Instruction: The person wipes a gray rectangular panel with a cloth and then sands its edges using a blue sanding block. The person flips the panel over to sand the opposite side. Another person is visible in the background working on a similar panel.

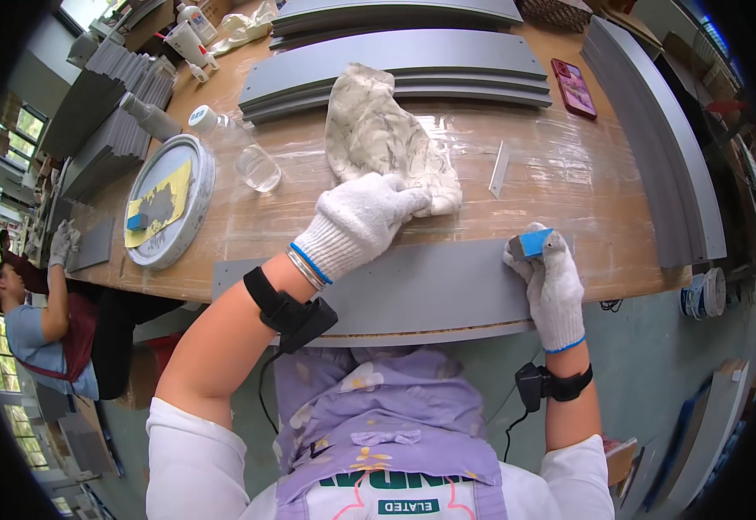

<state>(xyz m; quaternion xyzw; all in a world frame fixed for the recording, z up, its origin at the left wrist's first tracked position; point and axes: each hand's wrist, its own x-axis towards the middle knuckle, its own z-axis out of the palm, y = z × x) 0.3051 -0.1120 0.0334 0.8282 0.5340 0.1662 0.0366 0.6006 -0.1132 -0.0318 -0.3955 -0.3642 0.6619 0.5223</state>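
Note:
Both my hands wear white knit gloves with blue-edged cuffs. Fingers closed, my left hand (362, 217) pinches the lower end of a smudged whitish cloth (376, 130), which lies spread on the table. Between the thumb and fingers of my right hand (555, 290) is a small blue and grey block (531, 243), held at the right end of a grey board (421, 290). That board lies flat along the table's near edge, its bare brownish edge facing me. The left wrist passes above the board. Beyond the right hand lies a thin white strip (499, 169).
Stacked grey boards (395, 65) stand at the back, with more along the right side (655, 130). Leftward are a clear bottle (257, 165), a round lid (203, 186) bearing a yellow sheet and a blue block, and a co-worker (48, 321). A phone (574, 87) lies back right.

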